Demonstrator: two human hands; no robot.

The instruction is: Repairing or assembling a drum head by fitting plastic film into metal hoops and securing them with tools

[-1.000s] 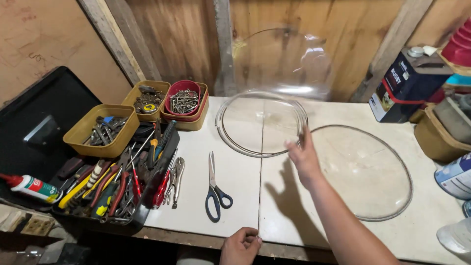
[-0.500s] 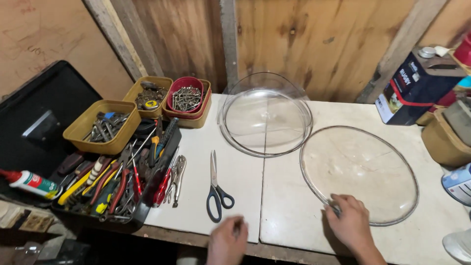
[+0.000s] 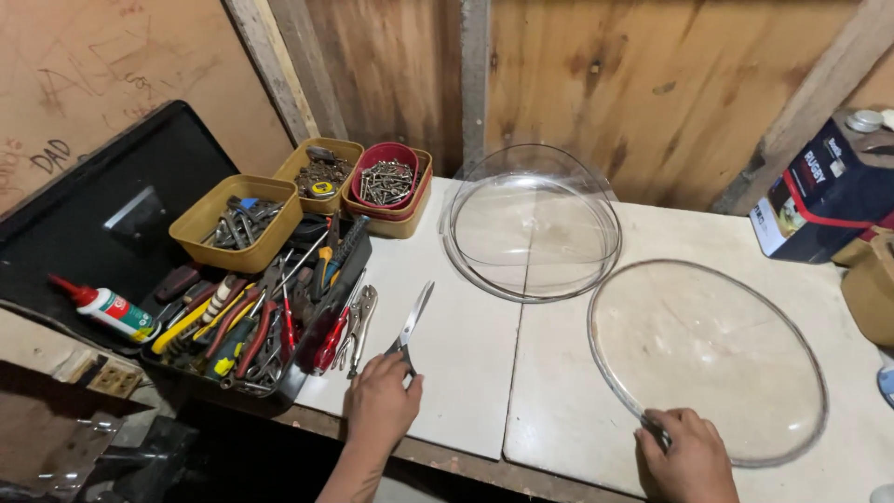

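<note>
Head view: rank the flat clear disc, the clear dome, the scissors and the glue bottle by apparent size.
1. Flat clear disc, though it lies nearer the camera than the dome, so unsure.
2. Clear dome.
3. Scissors, handles hidden.
4. Glue bottle.

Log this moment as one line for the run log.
left hand: on scissors | right hand: gripping near rim of clear disc | clear dome: behind, on white bench | tool tray: left

A dark blue rectangular can [image 3: 824,191] with a red band and a round metal cap stands at the right back of the worktop [image 3: 466,373]. At far left lies a white glue bottle [image 3: 107,307] with a red nozzle and a red and green label.
</note>
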